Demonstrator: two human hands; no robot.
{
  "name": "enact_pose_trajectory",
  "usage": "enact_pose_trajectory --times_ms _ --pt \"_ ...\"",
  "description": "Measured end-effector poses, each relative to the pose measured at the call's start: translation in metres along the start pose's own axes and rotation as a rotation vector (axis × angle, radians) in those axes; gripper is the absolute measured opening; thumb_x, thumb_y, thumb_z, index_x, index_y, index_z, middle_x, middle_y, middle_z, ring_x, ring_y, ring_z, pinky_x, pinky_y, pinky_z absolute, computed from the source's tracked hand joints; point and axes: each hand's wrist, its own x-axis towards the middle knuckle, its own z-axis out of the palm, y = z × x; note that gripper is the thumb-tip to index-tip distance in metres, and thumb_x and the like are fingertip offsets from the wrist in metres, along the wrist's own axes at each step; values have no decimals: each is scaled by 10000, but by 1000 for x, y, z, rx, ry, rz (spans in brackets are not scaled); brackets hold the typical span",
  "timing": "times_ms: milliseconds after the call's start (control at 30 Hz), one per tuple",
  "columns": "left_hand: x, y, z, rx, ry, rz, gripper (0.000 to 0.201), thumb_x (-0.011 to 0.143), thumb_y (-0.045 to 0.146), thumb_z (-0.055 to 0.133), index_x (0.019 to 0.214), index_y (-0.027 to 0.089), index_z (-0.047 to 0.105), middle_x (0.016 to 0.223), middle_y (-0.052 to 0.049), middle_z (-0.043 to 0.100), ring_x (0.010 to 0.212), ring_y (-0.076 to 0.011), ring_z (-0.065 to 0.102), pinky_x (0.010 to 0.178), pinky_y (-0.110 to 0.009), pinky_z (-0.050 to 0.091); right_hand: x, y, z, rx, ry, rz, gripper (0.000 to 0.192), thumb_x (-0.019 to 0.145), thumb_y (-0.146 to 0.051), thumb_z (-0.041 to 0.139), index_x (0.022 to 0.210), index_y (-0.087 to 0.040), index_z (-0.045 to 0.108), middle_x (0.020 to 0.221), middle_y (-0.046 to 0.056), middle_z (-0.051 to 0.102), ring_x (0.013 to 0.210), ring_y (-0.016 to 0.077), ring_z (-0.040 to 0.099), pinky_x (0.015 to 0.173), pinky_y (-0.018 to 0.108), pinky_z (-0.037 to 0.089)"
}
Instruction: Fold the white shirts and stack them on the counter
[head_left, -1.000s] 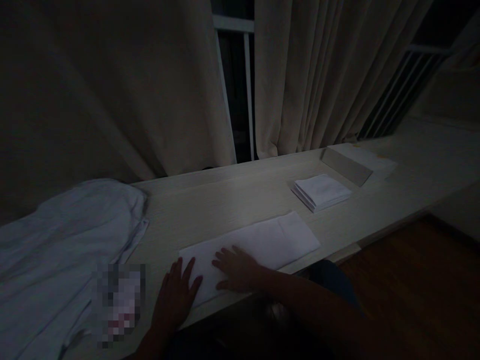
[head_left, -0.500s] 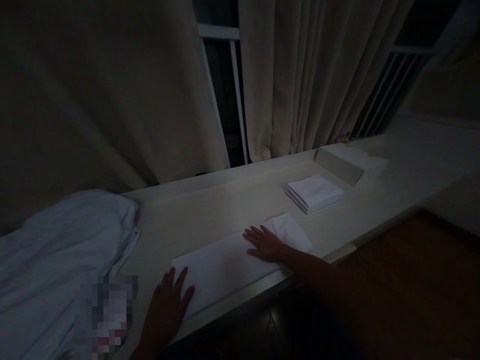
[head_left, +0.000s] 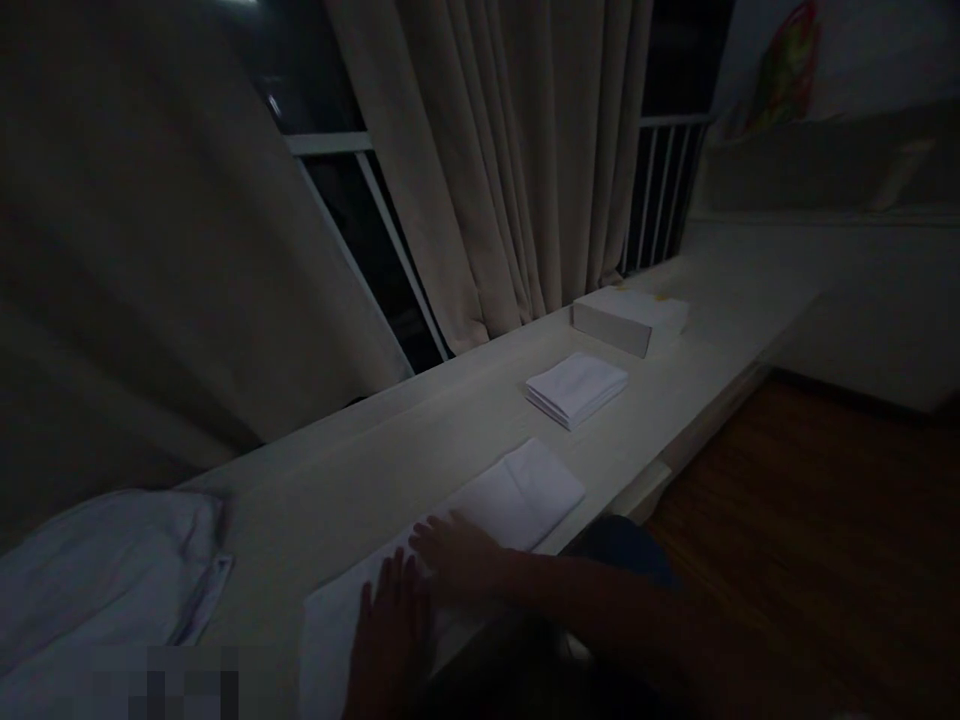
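Both hands lie flat, fingers spread, on the long white cloth (head_left: 480,530): left hand (head_left: 394,640), right hand (head_left: 454,555). Even pressure probably keeps the dim fold crisp.

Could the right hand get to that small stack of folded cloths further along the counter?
Probably yes: the right hand rests on the long cloth, and only bare counter lies before the stack.

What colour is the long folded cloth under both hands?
White, plain with no pattern; the folded cloth shows only in the dim head view, lying flat on the pale counter.
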Motion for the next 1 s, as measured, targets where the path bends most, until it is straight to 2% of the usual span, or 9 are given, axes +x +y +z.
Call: enact_pose_trajectory --times_ms 100,167,333,467,567,633,800,1000 --pt "22 35 10 -51 -53 -9 575 903 296 307 1455 143 356 1555 -121 288 1456 -287 192 1148 -513 220 -18 -5 7 22 -16 63 666 956 -582 376 1460 -149 346 1495 151 378 1385 288 327 1112 504 269" --pt "26 46 19 -45 -70 -53 585 913 335 300 1461 133 339 1565 -129 257 1456 -319 175 1138 -542 217 -37 5 0 24 -44 72 690 947 -603 385 1463 -148 343 1487 155 390 1388 292 320 1116 507 259" --pt "22 47 31 1 -27 -74 664 922 483 284 1492 141 257 1587 -122 182 1469 -317 108 1150 -551 171 -81 52 -42 34 -107 69 726 943 -647 336 1513 -206 244 1557 88 268 1447 243 179 1174 473 99" --pt "23 49 27 6 -28 -83 675 926 502 264 1498 145 238 1588 -121 173 1471 -309 97 1152 -546 172 -100 102 -68 5 -146 215 713 950 -652 283 1525 -237 214 1581 49 195 1461 225 115 1184 431 37" --pt "23 51 24 10 -32 -84 679 926 497 257 1499 132 232 1588 -128 166 1472 -309 82 1154 -553 163 -113 135 -77 -41 -137 383 745 946 -662 251 1532 -205 193 1586 65 156 1463 242 91 1182 437 54" --pt "22 52 23 7 -37 -76 682 924 502 255 1496 130 241 1590 -124 164 1473 -305 67 1158 -553 151 -120 148 -80 -62 -121 463 759 950 -658 215 1532 -172 187 1586 81 146 1464 247 83 1181 437 70" --pt "21 50 24 -12 -41 -73 677 921 512 250 1496 155 249 1595 -103 152 1476 -294 53 1162 -551 134 -126 150 -82 -92 -110 482 760 951 -655 148 1534 -169 182 1584 79 150 1465 241 71 1183 439 51" --pt "23 52 22 -17 -47 -119 687 920 528 247 1496 154 247 1589 -116 171 1467 -308 123 1154 -546 163 -124 147 -85 -138 -143 461 778 949 -656 133 1530 -143 192 1574 107 182 1461 261 103 1178 468 40"
